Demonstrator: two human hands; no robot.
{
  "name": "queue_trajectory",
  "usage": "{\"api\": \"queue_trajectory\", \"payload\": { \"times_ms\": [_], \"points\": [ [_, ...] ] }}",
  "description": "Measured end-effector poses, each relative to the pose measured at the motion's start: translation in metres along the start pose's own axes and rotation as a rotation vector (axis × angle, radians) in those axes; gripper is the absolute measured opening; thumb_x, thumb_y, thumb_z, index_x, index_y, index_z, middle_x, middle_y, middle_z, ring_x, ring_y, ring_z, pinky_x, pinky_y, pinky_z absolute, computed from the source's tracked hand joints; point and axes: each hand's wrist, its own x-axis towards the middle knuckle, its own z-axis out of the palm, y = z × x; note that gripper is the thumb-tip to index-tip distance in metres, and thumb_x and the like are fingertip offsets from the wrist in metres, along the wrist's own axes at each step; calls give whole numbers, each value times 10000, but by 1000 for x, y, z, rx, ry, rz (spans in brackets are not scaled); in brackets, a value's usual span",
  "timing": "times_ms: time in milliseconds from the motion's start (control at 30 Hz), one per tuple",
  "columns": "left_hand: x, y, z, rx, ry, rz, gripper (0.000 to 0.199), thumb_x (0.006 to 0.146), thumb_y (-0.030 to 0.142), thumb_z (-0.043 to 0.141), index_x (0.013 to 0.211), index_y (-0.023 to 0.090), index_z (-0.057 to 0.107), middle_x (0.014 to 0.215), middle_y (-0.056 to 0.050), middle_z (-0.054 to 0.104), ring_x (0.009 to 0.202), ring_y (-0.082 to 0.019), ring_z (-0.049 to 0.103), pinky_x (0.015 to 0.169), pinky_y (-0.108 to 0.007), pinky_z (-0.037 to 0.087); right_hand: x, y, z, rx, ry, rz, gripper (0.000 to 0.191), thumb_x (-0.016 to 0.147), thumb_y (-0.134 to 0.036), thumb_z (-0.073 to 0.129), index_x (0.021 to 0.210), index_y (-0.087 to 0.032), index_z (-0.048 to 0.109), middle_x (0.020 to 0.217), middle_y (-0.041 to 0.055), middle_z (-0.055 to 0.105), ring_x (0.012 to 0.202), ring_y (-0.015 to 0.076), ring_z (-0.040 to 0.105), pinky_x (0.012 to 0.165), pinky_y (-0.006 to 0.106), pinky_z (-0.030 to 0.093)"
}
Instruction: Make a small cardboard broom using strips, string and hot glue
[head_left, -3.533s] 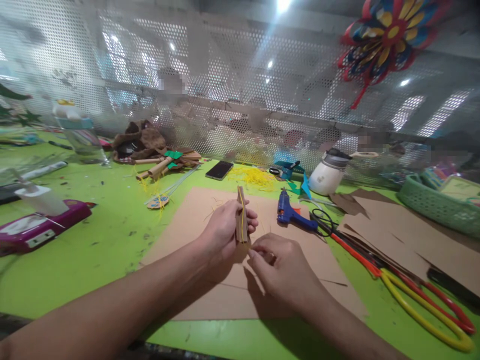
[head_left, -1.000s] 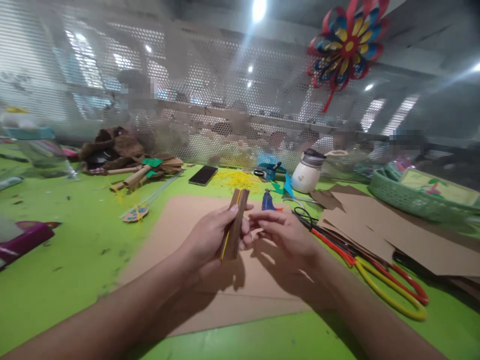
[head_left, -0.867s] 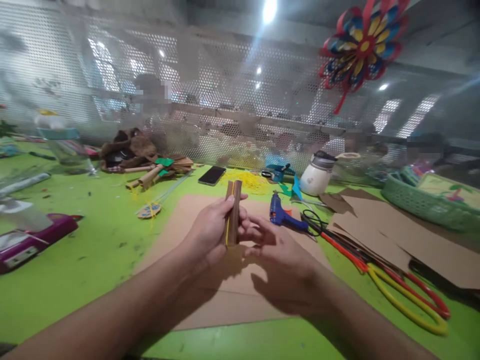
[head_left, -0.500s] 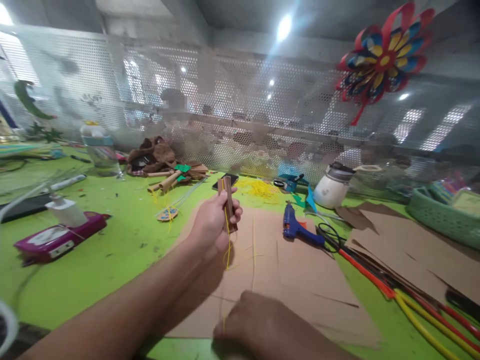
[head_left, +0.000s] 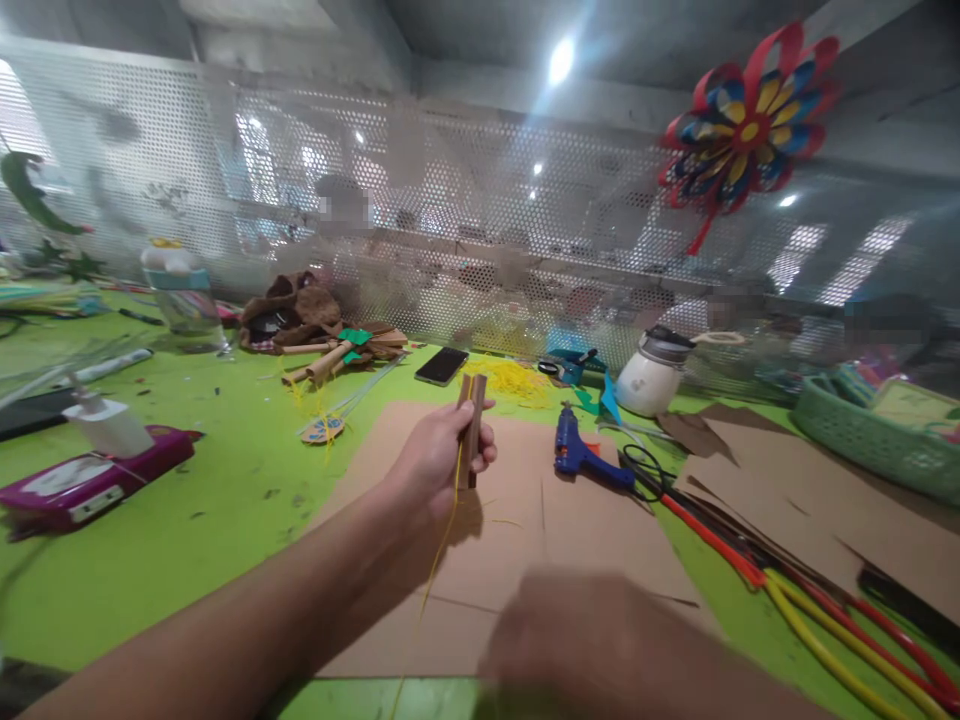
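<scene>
My left hand (head_left: 442, 450) is wrapped round a small brown bundle of strips (head_left: 473, 430), held upright over the cardboard sheet (head_left: 600, 520). A thin yellow strand (head_left: 442, 560) hangs from the bundle down past the sheet's near edge. My right hand (head_left: 555, 630), smeared by motion, is low over the near part of the cardboard; its fingers cannot be made out. A blue glue gun (head_left: 581, 450) lies on the sheet's right side. Behind the bundle are a black phone (head_left: 441, 366) and a heap of yellow shreds (head_left: 517, 382).
Left on the green table (head_left: 247, 480) lies a purple power strip (head_left: 97, 480) with a white plug. Brown rolls (head_left: 322, 362) and a glass jar (head_left: 184, 305) stand farther back. Right are a white jug (head_left: 651, 372), cardboard pieces (head_left: 795, 480), a green basket (head_left: 862, 430) and red and yellow-handled tools (head_left: 795, 620).
My left hand and the bundle have moved slightly right and nearer. The right hand has shifted right. The yellow strand now hangs longer and slants toward the near edge. The view has turned slightly.
</scene>
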Motion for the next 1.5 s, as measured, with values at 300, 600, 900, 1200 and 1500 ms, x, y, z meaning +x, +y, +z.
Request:
{"api": "queue_trajectory", "payload": {
  "times_ms": [300, 600, 900, 1200, 1500],
  "points": [
    [-22, -40, 14, 333, -337, -87, 261, 932, 369, 466, 1014, 159, 598, 514, 44, 548, 349, -58, 438, 347, -144, 247, 43, 102, -23, 403, 730, 356, 451, 797, -485, 627, 1074, -132, 585, 673, 6, 596, 555, 144, 533, 469, 269, 395],
    [-27, -50, 19, 210, -509, -304, 258, 903, 411, 512, 948, 163, 570, 560, -10, 607, 405, -142, 586, 385, -209, 412, 35, 102, -16, 556, 714, 238, 208, 780, -362, 688, 753, -156, 696, 562, -17, 575, 502, 101, 468, 478, 247, 361],
    [-27, -59, 15, 184, -407, -313, 233, 881, 373, 560, 852, 141, 563, 548, -21, 596, 395, -119, 541, 375, -204, 388, 30, 128, -27, 609, 838, 279, 286, 698, -424, 756, 754, -147, 711, 564, -27, 559, 486, 82, 427, 466, 239, 339],
    [-19, -44, 13, 225, -311, -311, 163, 871, 294, 567, 854, 134, 597, 481, 14, 557, 353, -57, 453, 362, -137, 266, 34, 136, -32, 539, 826, 304, 442, 752, -499, 690, 1008, -138, 689, 636, 4, 623, 524, 119, 545, 488, 255, 440],
    [-10, -33, 10, 192, -139, -122, 168, 867, 250, 534, 854, 113, 630, 496, 8, 551, 387, -63, 428, 387, -150, 271, 22, 170, -57, 53, 807, 427, 275, 809, -344, 562, 965, -155, 686, 901, 90, 703, 794, 209, 633, 678, 332, 500]
  ]
}}
